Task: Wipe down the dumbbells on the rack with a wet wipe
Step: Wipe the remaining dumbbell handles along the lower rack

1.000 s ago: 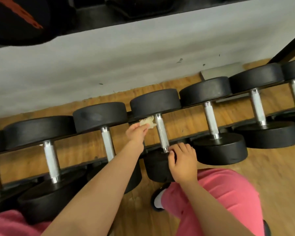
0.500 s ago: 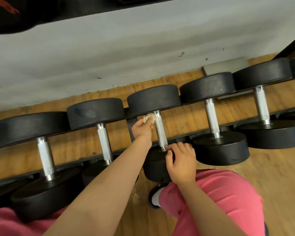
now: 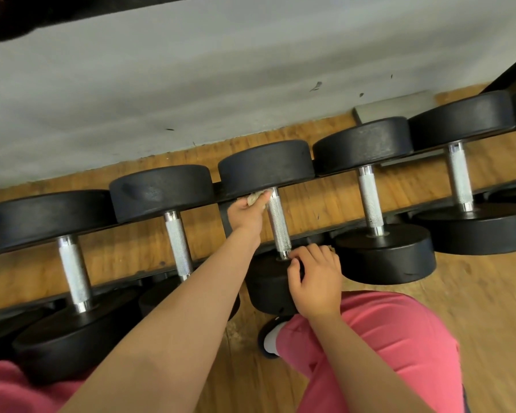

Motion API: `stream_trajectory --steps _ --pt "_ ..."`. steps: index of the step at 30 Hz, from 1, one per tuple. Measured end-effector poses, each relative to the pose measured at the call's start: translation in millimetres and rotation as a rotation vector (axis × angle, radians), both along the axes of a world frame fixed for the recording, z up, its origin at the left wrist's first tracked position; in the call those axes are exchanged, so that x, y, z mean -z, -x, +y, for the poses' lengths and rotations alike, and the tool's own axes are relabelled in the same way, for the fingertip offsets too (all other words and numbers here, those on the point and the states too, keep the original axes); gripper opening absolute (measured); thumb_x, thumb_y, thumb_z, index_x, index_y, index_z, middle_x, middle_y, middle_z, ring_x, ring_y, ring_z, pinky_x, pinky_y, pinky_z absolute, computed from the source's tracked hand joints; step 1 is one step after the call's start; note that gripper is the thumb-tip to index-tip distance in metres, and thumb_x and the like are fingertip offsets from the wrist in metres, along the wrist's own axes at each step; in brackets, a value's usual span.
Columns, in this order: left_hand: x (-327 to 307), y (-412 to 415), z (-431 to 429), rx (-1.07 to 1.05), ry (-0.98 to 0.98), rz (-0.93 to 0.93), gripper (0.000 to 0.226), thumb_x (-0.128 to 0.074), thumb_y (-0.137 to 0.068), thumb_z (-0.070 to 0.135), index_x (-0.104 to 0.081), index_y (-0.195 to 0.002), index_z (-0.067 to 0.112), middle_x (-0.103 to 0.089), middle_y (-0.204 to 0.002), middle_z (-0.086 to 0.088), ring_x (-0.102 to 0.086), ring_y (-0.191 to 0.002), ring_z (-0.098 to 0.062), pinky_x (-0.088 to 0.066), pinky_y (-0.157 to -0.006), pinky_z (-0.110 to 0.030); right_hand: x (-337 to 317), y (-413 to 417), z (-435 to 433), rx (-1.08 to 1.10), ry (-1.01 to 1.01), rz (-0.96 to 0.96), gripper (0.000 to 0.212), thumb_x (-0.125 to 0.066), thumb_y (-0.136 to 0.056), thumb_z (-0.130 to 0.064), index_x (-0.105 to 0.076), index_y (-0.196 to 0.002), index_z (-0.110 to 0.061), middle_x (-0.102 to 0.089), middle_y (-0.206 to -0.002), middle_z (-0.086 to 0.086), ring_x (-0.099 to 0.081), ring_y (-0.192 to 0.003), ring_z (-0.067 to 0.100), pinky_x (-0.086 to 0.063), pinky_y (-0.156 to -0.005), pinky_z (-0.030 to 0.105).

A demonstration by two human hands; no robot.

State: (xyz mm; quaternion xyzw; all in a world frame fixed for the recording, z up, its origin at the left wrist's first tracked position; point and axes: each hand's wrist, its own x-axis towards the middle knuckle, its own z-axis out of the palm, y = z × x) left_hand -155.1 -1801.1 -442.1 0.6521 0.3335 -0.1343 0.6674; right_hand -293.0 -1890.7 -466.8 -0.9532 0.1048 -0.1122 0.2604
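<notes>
Several black dumbbells with knurled steel handles lie side by side on a low rack (image 3: 307,235). My left hand (image 3: 246,214) pinches a small crumpled wet wipe (image 3: 256,197) against the top of the middle dumbbell's handle (image 3: 277,225), just under its far head (image 3: 265,166). My right hand (image 3: 316,278) grips the rim of that dumbbell's near head (image 3: 268,290), fingers curled over it by the handle's lower end.
Neighbouring dumbbells flank the middle one, one to the left (image 3: 178,239) and one to the right (image 3: 370,201). A grey wall (image 3: 251,70) runs behind the rack. A wooden floor (image 3: 489,293) lies below. My pink-clad knees (image 3: 385,338) are near the rack.
My left hand has carried the wipe up along the middle handle toward the far head. My right hand has kept its hold on the near head.
</notes>
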Motion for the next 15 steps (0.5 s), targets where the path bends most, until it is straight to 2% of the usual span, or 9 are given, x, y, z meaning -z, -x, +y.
stream_trajectory --steps 3,7,12,15 --pt "3 1 4 0.033 -0.048 -0.059 0.012 -0.077 -0.083 0.023 -0.066 -0.078 0.024 -0.067 -0.084 0.008 -0.064 -0.091 -0.013 -0.05 -0.085 -0.026 0 0 -1 -0.001 0.002 -0.002 0.025 -0.042 -0.086 -0.026 -0.066 -0.084 -0.017 -0.057 -0.081 -0.003 -0.049 -0.08 0.021 -0.036 -0.077 0.034" --pt "0 4 -3 0.087 -0.005 -0.009 0.017 -0.08 -0.079 0.027 -0.07 -0.087 0.017 -0.07 -0.091 0.005 -0.065 -0.094 -0.013 -0.049 -0.082 -0.024 0 0 0 0.003 0.003 0.01 0.026 -0.042 -0.086 -0.026 -0.066 -0.084 -0.017 -0.057 -0.081 -0.003 -0.049 -0.08 0.021 -0.037 -0.076 0.035" --pt "6 -2 7 0.092 -0.094 -0.05 0.011 -0.078 -0.081 0.026 -0.067 -0.081 0.023 -0.07 -0.091 0.004 -0.066 -0.098 -0.016 -0.052 -0.093 -0.033 1 0 -1 0.001 0.008 0.016 0.025 -0.042 -0.086 -0.026 -0.065 -0.083 -0.017 -0.056 -0.08 -0.003 -0.049 -0.079 0.021 -0.036 -0.075 0.035" --pt "4 -2 6 0.231 -0.113 -0.066 0.021 -0.081 -0.078 0.031 -0.072 -0.092 0.018 -0.071 -0.098 0.003 -0.064 -0.101 -0.015 -0.051 -0.093 -0.032 0 0 0 -0.003 0.007 0.007 0.026 -0.042 -0.086 -0.026 -0.065 -0.082 -0.016 -0.056 -0.08 -0.002 -0.048 -0.078 0.021 -0.036 -0.074 0.035"
